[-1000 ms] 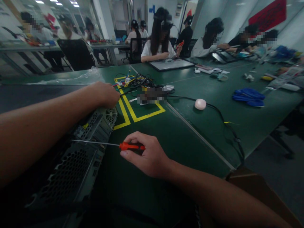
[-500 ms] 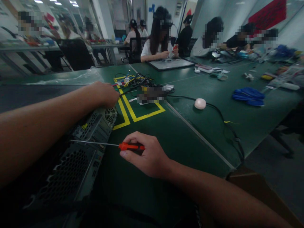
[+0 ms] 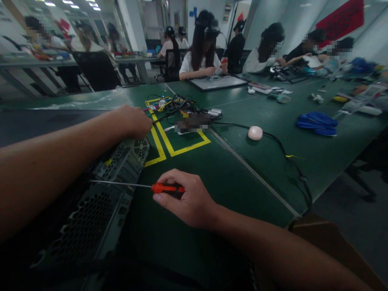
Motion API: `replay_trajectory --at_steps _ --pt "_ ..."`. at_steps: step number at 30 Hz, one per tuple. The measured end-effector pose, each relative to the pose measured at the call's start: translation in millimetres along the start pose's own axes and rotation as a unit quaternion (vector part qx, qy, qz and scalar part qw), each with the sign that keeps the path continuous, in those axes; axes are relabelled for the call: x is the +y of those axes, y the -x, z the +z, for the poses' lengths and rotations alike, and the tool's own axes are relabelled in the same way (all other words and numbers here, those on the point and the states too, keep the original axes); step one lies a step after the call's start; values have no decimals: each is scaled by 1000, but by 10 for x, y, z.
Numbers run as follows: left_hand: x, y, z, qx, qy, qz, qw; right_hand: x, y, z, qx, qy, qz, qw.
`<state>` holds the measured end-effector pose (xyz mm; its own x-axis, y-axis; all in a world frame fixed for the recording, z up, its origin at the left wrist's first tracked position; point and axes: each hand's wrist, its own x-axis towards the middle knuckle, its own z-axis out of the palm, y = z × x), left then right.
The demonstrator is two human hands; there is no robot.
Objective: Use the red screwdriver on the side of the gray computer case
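A screwdriver with an orange-and-black handle (image 3: 162, 187) is held in my right hand (image 3: 189, 198), thumb and fingers closed around it. Its long thin shaft (image 3: 121, 183) points left over the back of a desktop computer case (image 3: 121, 198). The tip is over the dark area beside my left forearm; what it touches, I cannot make out. My left hand (image 3: 138, 121) is curled down over the far end of the case, by the round fan grille (image 3: 141, 147). Its fingertips are hidden behind the hand.
Beyond the case, a tangle of black cables (image 3: 182, 104) lies by yellow tape marks (image 3: 189, 148) on the green table (image 3: 242, 194). A pale pink mouse-like object (image 3: 255, 133), a black cable (image 3: 279, 145) and a blue bundle (image 3: 317, 122) are to the right. People work across the table.
Both hands and the screwdriver stay nearly where they were. Across the table, the people on the right have shifted their heads and arms a little.
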<state>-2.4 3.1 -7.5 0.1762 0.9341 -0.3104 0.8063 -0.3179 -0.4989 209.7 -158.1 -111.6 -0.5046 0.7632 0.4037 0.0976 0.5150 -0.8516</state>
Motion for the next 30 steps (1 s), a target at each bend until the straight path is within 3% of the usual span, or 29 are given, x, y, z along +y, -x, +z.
replay_trajectory --at_steps 9,18,30 --pt "-29 -57 54 10 10 -2 1000 -8 6 -10 -2 1 5 1000" --pt "54 55 -61 -21 -31 -1 999 5 3 -4 -5 2 6 1000" --pt "58 67 -78 -10 -29 -5 1000 -7 -1 -13 -2 13 -6 1000"
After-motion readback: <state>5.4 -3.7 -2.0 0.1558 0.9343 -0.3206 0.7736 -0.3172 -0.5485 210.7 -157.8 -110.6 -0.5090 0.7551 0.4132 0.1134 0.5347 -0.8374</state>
